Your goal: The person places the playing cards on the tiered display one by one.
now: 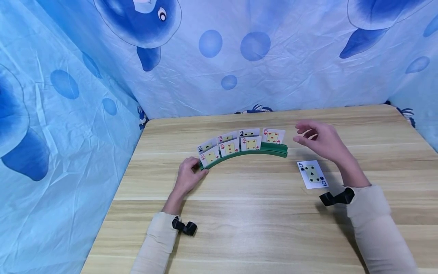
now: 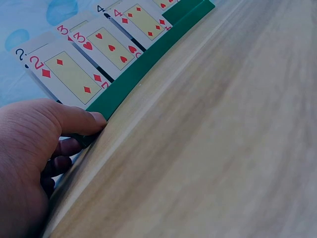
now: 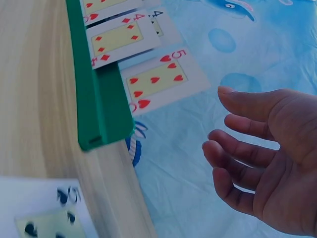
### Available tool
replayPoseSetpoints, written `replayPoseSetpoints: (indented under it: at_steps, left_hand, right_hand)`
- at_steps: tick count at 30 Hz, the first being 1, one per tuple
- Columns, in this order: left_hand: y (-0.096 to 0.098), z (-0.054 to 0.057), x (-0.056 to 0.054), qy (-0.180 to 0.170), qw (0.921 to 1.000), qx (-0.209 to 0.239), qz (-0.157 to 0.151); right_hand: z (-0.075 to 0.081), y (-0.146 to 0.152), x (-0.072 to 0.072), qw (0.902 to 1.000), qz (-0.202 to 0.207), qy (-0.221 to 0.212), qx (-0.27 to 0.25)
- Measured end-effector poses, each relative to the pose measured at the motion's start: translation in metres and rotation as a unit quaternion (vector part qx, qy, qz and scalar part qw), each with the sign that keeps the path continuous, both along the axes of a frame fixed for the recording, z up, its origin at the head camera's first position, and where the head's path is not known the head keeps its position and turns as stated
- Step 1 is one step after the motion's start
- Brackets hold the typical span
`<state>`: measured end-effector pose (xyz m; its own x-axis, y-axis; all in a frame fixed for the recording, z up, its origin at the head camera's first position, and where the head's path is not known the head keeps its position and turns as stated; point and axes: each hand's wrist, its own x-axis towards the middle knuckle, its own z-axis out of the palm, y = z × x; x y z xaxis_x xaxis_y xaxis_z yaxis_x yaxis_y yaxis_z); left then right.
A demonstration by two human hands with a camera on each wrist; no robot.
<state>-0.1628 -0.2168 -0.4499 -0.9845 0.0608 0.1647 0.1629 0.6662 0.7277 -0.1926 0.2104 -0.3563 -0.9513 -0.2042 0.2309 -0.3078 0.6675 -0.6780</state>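
Observation:
A curved green card holder (image 1: 278, 149) stands on the table with playing cards upright in two rows. Its front row shows the two of diamonds (image 2: 69, 79), three of hearts (image 2: 110, 48) and four of diamonds (image 1: 251, 143). Behind them are a two, a three and a four, partly covered, and the five of hearts (image 3: 157, 80) at the right end. My left hand (image 1: 187, 176) grips the holder's left end, thumb on its front. Just right of the holder, my right hand (image 1: 321, 140) hovers with loosely bent fingers and holds nothing. Below it lies the five of spades (image 1: 312, 174), face up.
The wooden table (image 1: 239, 228) reaches back to a blue cloth curtain (image 1: 291, 76) printed with whales and bubbles. More of this cloth (image 1: 68, 125) hangs along the left side. A black strap with a small camera (image 1: 337, 196) sits on each wrist.

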Motion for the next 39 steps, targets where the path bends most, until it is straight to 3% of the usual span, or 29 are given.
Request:
replayPoseSetpoints:
  at_steps: [12, 23, 39]
  left_hand:
    - [-0.001, -0.001, 0.000, -0.002, 1.0000, -0.003, 0.000]
    - [0.000, -0.001, 0.000, 0.003, 1.0000, -0.005, 0.001]
    - [0.001, 0.001, 0.000, 0.001, 1.0000, -0.003, -0.003]
  right_hand:
    - [-0.017, 0.029, 0.018, 0.9972, 0.010, -0.031, 0.067]
    - [-0.033, 0.037, 0.034, 0.9883, 0.007, -0.102, 0.113]
    - [-0.061, 0.041, 0.053, 0.9840, 0.024, -0.101, 0.145]
